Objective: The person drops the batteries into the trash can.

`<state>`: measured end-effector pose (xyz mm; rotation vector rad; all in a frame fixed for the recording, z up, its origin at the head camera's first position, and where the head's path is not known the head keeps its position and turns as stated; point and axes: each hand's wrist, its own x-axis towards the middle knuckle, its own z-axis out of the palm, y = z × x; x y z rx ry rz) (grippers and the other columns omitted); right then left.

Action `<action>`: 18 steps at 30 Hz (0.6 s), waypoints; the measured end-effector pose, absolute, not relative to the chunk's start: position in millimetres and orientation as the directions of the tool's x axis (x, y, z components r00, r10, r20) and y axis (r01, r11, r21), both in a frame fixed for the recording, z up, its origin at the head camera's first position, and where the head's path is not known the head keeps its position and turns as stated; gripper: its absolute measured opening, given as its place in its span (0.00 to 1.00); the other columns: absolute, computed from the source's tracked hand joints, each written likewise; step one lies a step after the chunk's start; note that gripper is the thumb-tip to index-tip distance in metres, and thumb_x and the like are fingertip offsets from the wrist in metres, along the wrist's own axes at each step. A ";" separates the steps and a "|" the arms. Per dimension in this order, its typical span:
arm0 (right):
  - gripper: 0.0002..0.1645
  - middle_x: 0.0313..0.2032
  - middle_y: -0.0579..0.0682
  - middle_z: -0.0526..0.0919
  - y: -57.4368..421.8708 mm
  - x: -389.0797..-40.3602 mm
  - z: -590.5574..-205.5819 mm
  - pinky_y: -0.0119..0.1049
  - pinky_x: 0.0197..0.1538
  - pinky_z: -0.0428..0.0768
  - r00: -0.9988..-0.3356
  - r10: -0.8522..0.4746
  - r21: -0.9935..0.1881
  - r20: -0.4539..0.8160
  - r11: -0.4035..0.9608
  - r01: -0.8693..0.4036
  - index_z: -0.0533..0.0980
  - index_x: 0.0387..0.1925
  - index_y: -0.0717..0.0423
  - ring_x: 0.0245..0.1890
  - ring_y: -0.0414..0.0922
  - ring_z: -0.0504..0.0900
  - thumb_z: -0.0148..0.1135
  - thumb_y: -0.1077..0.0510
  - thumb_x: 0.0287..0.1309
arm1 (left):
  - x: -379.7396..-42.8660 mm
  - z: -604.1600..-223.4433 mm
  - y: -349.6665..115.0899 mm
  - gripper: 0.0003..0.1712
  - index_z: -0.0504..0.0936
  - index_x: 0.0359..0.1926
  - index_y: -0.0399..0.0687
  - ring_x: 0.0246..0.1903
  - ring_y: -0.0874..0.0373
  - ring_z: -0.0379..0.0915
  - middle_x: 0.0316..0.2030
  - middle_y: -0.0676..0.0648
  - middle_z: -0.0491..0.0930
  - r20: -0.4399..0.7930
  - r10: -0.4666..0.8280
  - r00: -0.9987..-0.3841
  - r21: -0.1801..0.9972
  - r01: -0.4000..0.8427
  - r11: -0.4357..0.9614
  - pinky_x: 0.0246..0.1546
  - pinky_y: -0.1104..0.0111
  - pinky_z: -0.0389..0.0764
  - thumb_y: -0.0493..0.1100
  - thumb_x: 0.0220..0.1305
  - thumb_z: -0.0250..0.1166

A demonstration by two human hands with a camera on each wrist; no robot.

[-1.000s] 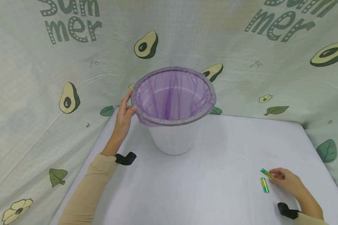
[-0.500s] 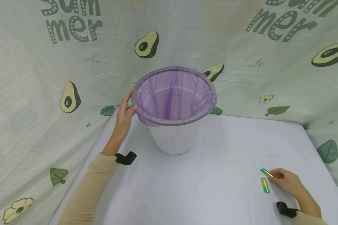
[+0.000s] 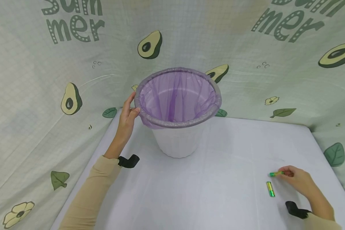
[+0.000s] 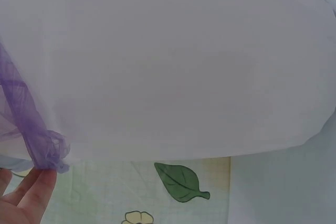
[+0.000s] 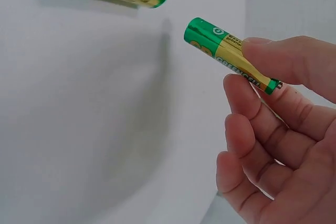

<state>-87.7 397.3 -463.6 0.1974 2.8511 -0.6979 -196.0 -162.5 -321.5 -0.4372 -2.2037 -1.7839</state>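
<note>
A white waste bin (image 3: 176, 143) with a purple bag (image 3: 172, 95) folded over its rim stands upright on the table. My left hand (image 3: 126, 116) rests against the rim's left side, thumb and fingers fairly straight; the left wrist view shows its fingertips (image 4: 42, 182) at the bag's bunched edge. At the right, my right hand (image 3: 297, 180) pinches a green-and-gold battery (image 5: 220, 51) between thumb and forefinger, lifted off the table. Just nearer lies a second, similar battery (image 3: 270, 189), partly cut off at the top of the right wrist view.
A white cloth covers the table (image 3: 212, 191). Behind and at the left hangs a pale green curtain (image 3: 184, 38) printed with avocados, close to the bin. Black straps with camera mounts (image 3: 128, 161) sit on both wrists.
My right hand has raised the battery slightly and turned it from slanting to nearly level in the head view. The left hand, bin and second battery stay in place.
</note>
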 end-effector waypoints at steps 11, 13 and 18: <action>0.19 0.29 0.53 0.76 384.4 -94.3 -428.6 0.30 0.25 0.64 -0.995 0.035 -0.437 -0.092 0.897 0.071 0.74 0.41 0.69 0.27 0.36 0.67 0.61 0.55 0.56 | -196.2 -321.6 -162.5 0.33 0.52 0.71 0.51 0.49 0.62 0.65 0.70 0.53 0.51 0.395 0.057 -0.917 0.898 0.398 0.188 0.61 0.53 0.65 0.40 0.65 0.46; 0.17 0.28 0.51 0.76 382.4 -94.9 -421.6 0.29 0.24 0.64 -0.999 0.020 -0.433 -0.047 0.901 0.038 0.75 0.40 0.68 0.25 0.30 0.64 0.62 0.56 0.55 | -196.4 -321.6 -162.5 0.33 0.52 0.71 0.51 0.49 0.62 0.65 0.70 0.53 0.51 0.396 0.057 -0.917 0.897 0.399 0.188 0.61 0.54 0.65 0.40 0.65 0.46; 0.14 0.26 0.48 0.75 376.6 -100.2 -401.4 0.28 0.22 0.63 -0.998 -0.033 -0.430 0.045 0.901 -0.050 0.76 0.39 0.66 0.22 0.25 0.61 0.63 0.58 0.54 | -196.5 -321.9 -162.9 0.33 0.53 0.71 0.53 0.47 0.63 0.66 0.70 0.55 0.52 0.395 0.056 -0.917 0.897 0.398 0.195 0.60 0.56 0.66 0.41 0.65 0.46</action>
